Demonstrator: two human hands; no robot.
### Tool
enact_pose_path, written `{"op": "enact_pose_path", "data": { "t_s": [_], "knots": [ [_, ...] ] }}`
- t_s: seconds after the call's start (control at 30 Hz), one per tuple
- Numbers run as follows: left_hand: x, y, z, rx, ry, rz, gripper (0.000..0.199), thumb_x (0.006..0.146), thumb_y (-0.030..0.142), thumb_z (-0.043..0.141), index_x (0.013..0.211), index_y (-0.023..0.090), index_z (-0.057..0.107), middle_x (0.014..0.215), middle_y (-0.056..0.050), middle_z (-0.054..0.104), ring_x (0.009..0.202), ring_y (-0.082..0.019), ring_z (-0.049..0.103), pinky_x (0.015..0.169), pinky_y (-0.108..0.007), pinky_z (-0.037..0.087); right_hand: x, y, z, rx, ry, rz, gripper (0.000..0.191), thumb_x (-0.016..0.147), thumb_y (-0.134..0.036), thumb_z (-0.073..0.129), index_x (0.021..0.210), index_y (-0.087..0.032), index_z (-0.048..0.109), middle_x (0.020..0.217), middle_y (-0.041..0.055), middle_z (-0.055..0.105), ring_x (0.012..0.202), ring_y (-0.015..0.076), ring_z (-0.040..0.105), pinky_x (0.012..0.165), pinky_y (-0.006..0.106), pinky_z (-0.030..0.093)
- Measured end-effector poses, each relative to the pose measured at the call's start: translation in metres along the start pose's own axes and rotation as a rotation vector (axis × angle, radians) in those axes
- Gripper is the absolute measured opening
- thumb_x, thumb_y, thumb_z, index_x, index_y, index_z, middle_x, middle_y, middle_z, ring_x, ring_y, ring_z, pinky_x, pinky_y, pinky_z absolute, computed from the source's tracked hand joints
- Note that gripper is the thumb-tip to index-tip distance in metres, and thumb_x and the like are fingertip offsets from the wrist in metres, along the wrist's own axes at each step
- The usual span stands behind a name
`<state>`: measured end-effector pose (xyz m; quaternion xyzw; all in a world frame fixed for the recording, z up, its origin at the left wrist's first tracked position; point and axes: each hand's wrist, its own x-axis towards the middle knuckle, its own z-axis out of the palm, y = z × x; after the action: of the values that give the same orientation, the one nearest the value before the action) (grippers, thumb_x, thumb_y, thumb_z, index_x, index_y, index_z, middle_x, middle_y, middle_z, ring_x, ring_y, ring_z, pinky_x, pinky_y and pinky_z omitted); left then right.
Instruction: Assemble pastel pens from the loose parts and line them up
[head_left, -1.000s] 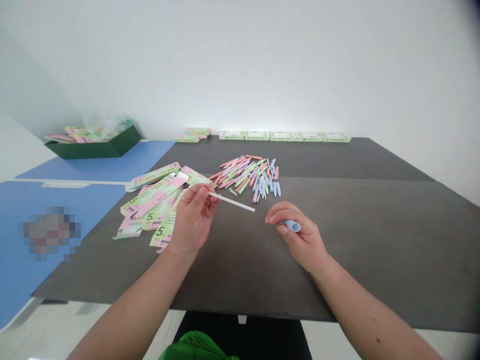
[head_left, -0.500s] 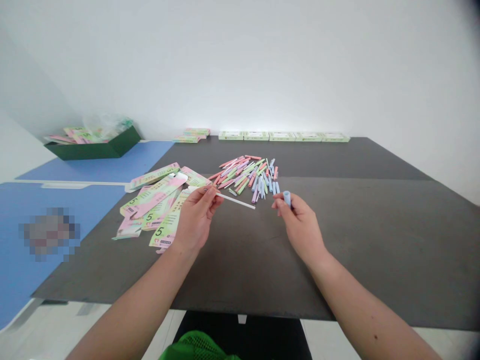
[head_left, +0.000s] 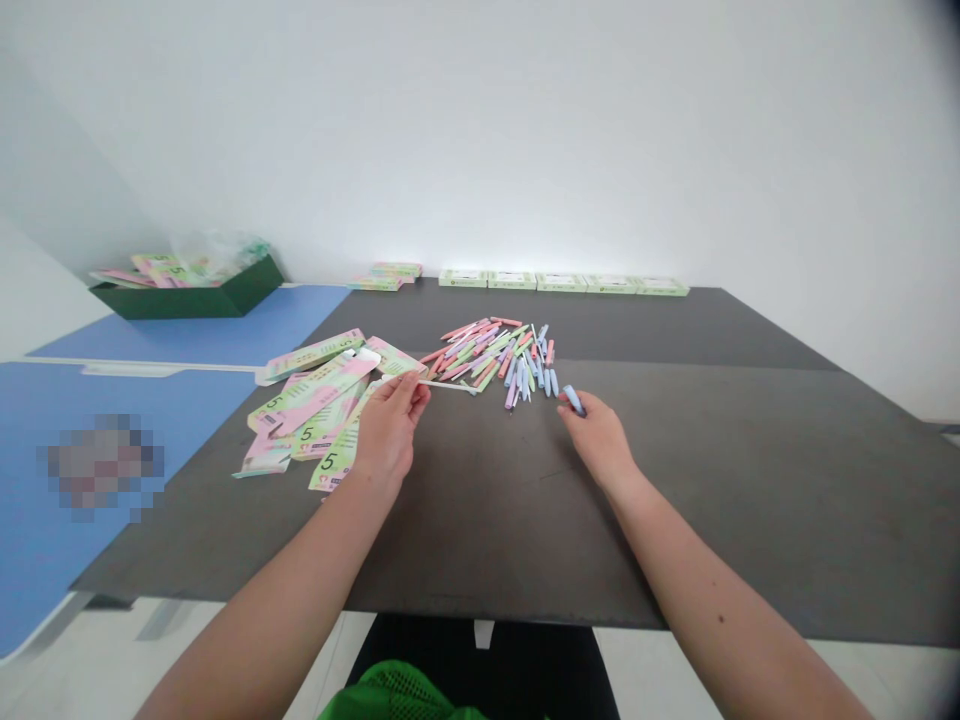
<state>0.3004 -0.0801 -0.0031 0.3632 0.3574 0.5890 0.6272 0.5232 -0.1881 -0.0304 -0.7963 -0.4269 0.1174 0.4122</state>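
Note:
Between the thumb and fingers of my left hand (head_left: pixel 391 425), a thin white pen refill (head_left: pixel 452 387) points right toward the pile. My right hand (head_left: pixel 600 438) is closed around a light-blue pen barrel (head_left: pixel 574 401), tilted, its lower part hidden by the fingers. The two held pieces are apart. Just beyond them is a loose pile of pen parts (head_left: pixel 480 352) in pink, green, purple and blue, with several blue pieces at its right side. Pink and green cardboard pen boxes (head_left: pixel 319 395) lie overlapped beside my left hand, some flattened or with flaps open.
Along the dark table's (head_left: pixel 712 480) far edge stands a row of pale-green boxes (head_left: pixel 561 283), with a small stack of boxes (head_left: pixel 386 275) to its left. A dark-green bin (head_left: pixel 180 303) with packaging and clear plastic rests on the blue table (head_left: pixel 202 340) at left.
The refill in my left hand has swung up and away from me, its free end now near the pile. The blue barrel in my right hand has tipped over to the left.

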Motion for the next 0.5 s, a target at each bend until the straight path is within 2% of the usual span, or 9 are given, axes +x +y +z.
{"op": "enact_pose_path", "data": {
  "t_s": [0.13, 0.3, 0.43, 0.5],
  "knots": [
    [0.006, 0.006, -0.003, -0.062, 0.097, 0.057, 0.011, 0.068, 0.021, 0.069, 0.072, 0.012, 0.063, 0.067, 0.001, 0.058, 0.063, -0.005, 0.056, 0.069, -0.018, 0.05, 0.0, 0.001, 0.006, 0.001, 0.009, -0.047, 0.031, 0.077, -0.027, 0.047, 0.098, -0.017, 0.066, 0.09, 0.0069, 0.068, 0.082, 0.0205, 0.059, 0.072, 0.029, 0.04],
    [0.009, 0.01, -0.004, -0.088, 0.13, 0.076, 0.01, 0.07, 0.021, 0.067, 0.071, 0.012, 0.062, 0.065, 0.002, 0.057, 0.061, -0.004, 0.056, 0.067, -0.016, 0.05, 0.003, -0.014, 0.013, -0.038, -0.03, -0.12, 0.029, 0.079, -0.026, 0.047, 0.099, -0.017, 0.066, 0.094, 0.0063, 0.068, 0.085, 0.0191, 0.06, 0.074, 0.027, 0.041],
    [0.011, 0.009, -0.003, -0.087, 0.148, 0.092, 0.009, 0.07, 0.02, 0.067, 0.071, 0.013, 0.063, 0.067, 0.001, 0.057, 0.062, -0.004, 0.056, 0.067, -0.016, 0.05, 0.018, -0.041, 0.026, -0.322, -0.178, -0.254, 0.028, 0.086, -0.029, 0.042, 0.098, -0.018, 0.065, 0.096, 0.0056, 0.067, 0.086, 0.0173, 0.06, 0.072, 0.024, 0.04],
    [0.012, 0.009, -0.004, -0.089, 0.151, 0.106, 0.008, 0.07, 0.02, 0.067, 0.071, 0.013, 0.063, 0.067, 0.001, 0.057, 0.062, -0.004, 0.056, 0.067, -0.016, 0.05, 0.028, -0.054, 0.04, -0.386, -0.225, -0.289, 0.028, 0.087, -0.032, 0.043, 0.096, -0.019, 0.066, 0.095, 0.006, 0.068, 0.087, 0.0182, 0.06, 0.072, 0.024, 0.04]
  ]
}}
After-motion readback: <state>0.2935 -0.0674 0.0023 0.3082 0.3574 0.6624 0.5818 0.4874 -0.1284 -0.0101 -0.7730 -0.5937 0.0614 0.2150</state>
